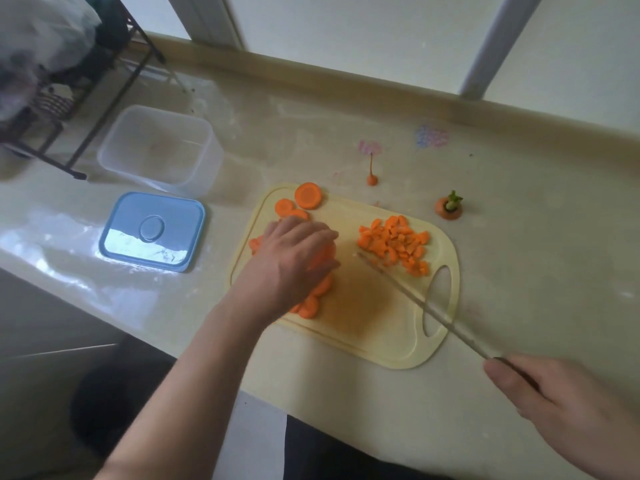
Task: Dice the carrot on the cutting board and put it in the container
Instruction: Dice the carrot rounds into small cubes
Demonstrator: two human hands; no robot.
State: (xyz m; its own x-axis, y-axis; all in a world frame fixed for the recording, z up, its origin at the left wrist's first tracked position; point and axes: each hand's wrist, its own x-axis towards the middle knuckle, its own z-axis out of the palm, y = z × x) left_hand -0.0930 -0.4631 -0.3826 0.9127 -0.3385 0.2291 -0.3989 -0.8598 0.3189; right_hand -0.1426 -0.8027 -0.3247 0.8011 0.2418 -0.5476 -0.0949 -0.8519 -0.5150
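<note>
A pale yellow cutting board [349, 320] lies on a glossy cream counter [519, 271], seen from above. The left hand [294, 261] rests on the left half of the board, fingers curled over a cluster of round carrot slices [313, 299]; some slices peek out from under the palm on its near side and others lie just beyond the knuckles, with the largest slice [308, 195] at the board's far edge. The right hand [561, 407], near and to the right, off the board, grips the dark handle of a long, thin knife [415, 299]. The blade reaches diagonally up and left across the board's handle hole, its tip close to a heap of diced carrot [398, 247] on the board's far right. The blade sits between the left hand's slices and the diced heap, touching neither that can be made out.

Beyond the board on the counter lie the carrot's thin root tip [372, 176] and, to its right, the cut top with a green stub [449, 207]. To the left stands a clear plastic container [117, 157], uncovered, with no carrot in it. Its blue lid [152, 232] lies flat just nearer, well apart from the board.

Faint pink and blue crayon-like marks [431, 136] show on the far counter. A black wire rack [104, 98] stands in the far left corner, and a pale wall runs along the far side.
</note>
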